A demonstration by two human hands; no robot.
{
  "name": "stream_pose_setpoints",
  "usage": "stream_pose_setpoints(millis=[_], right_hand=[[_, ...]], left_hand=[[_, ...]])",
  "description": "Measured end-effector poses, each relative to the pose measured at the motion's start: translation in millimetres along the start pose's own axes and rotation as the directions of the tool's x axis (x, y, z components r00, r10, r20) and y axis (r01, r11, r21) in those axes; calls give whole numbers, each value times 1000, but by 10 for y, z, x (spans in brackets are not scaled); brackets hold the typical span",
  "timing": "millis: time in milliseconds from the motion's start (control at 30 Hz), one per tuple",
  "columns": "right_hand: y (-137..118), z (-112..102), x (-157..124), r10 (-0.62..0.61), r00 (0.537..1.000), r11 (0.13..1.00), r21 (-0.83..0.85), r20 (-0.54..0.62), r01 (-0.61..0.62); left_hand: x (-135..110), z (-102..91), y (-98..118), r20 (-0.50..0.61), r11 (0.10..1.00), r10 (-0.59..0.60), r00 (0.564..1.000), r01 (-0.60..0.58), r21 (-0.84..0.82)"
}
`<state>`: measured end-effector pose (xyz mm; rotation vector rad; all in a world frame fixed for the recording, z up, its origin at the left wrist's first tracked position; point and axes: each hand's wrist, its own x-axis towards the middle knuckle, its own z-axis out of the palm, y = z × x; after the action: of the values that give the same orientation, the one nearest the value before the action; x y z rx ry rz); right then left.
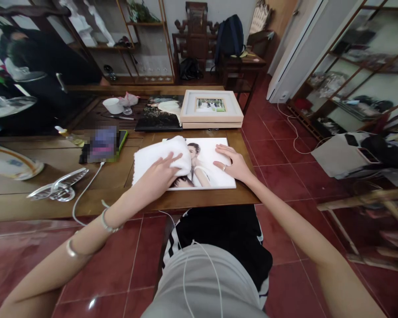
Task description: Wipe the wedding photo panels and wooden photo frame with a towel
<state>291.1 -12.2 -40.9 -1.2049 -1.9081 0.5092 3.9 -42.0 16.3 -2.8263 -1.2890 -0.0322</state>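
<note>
A flat photo panel (205, 174) with a white ground and a picture of people lies on the wooden table before me. Bunched over its left part is a white cloth (152, 154), which hides much of the picture. My left hand (161, 174) has its fingers on the cloth and holds it against the panel. On the panel's right side rests my right hand (234, 164), fingers spread, with a ring on one finger; it steadies the edge and grips nothing.
Behind the panel are a light framed picture (212, 108) and a dark photo panel (159, 112). To the left are a phone (102, 145) with a white cable, a clear hair clip (58, 187), a dropper bottle (69, 136) and a white cup (112, 106). The wooden table (199, 202) ends near my lap.
</note>
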Motion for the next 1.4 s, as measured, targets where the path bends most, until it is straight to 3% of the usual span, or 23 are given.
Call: stream_pose_setpoints(millis=[167, 300, 500, 667, 867, 1033, 1167, 1400], right_hand=[[16, -10, 1, -33, 999, 999, -11, 31, 34], [28, 1, -4, -35, 999, 999, -18, 23, 35], [30, 25, -9, -36, 999, 999, -14, 6, 36], [20, 32, -6, -35, 999, 999, -9, 8, 36], [17, 26, -6, -50, 999, 999, -12, 3, 50], [14, 19, -3, -47, 999, 999, -26, 7, 47], [-4, 4, -5, -44, 999, 998, -37, 15, 45], [-12, -9, -12, -33, 999, 999, -35, 30, 34]], left_hand=[[401, 142, -264, -107, 998, -58, 993, 62, 29], [432, 225, -330, -158, 995, -69, 985, 80, 67], [-112, 190, -43, -101, 998, 33, 994, -27, 62], [-590, 140, 265, -128, 996, 88, 988, -86, 21], [-709, 180, 343, -197, 976, 187, 962, -204, -69], [-454, 160, 197, -168, 969, 231, 958, -243, -54], [-9, 132, -35, -102, 980, 194, 976, -196, -11], [757, 180, -346, -86, 996, 85, 993, -86, -7]])
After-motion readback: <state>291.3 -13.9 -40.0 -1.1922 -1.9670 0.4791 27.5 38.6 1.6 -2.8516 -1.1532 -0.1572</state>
